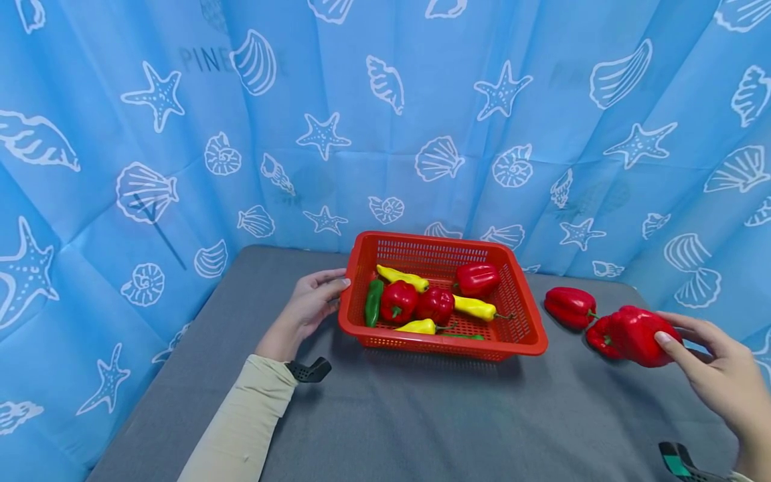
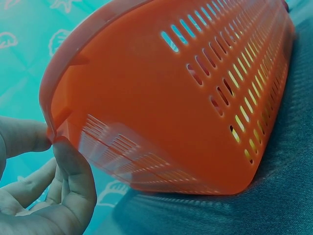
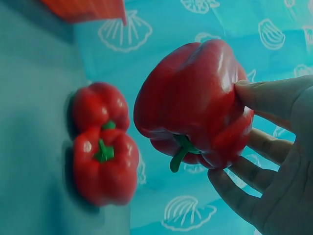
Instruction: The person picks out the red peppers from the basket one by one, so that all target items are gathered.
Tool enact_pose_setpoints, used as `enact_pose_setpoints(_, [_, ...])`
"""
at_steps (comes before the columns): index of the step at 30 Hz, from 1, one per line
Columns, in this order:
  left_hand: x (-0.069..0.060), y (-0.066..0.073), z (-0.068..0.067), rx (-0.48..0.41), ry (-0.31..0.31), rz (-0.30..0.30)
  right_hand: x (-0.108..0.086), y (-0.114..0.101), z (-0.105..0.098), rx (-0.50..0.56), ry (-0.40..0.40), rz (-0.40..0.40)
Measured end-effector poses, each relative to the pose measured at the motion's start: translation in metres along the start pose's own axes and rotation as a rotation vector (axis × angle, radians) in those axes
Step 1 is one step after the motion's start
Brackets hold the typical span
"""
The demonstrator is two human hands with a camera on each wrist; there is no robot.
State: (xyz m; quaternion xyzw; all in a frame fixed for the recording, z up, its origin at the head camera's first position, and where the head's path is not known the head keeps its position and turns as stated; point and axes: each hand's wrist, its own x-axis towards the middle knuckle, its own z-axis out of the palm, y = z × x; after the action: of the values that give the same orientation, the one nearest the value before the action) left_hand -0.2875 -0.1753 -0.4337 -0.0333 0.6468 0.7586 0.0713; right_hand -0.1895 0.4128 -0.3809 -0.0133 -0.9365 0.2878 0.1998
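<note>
The big red pepper (image 1: 641, 336) is in the right hand (image 1: 719, 368), held up off the table. The thumb is on one side and the fingers curl round the other. The pepper is chunky, so I can't tell a clear long way. It looks smooth and shiny, with fat bumps and a green stem (image 3: 178, 159).

The orange-red basket (image 1: 421, 338) is to the left of the right hand, and its long side runs across between the two hands. The left hand (image 1: 310, 301) is much nearer to it, and it pinches the rim at the near end with thumb and finger. The basket looks like hard plastic with rows of thin slots.

Just left of the right hand, between it and the basket, a long red pepper (image 1: 569, 308) and a round red pepper (image 3: 105, 181) rest on the grey cloth (image 1: 385, 415).

In the basket, the green pepper (image 1: 373, 302) is closest to the left hand. Red peppers (image 1: 399, 301) and thin, pointy yellow peppers (image 1: 476, 308) lie beside it.

Past both hands hangs a blue curtain (image 1: 361, 181) with folds, white shells and starfish.
</note>
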Motion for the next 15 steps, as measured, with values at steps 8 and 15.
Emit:
enact_pose_setpoints(8, [0.000, 0.001, 0.001, -0.013, -0.010, 0.000, -0.003, 0.012, -0.003, -0.049, -0.031, 0.058])
enact_pose_setpoints(15, [0.000, 0.001, 0.000, -0.017, -0.009, 0.006, -0.006, 0.019, -0.002, -0.049, -0.055, 0.113])
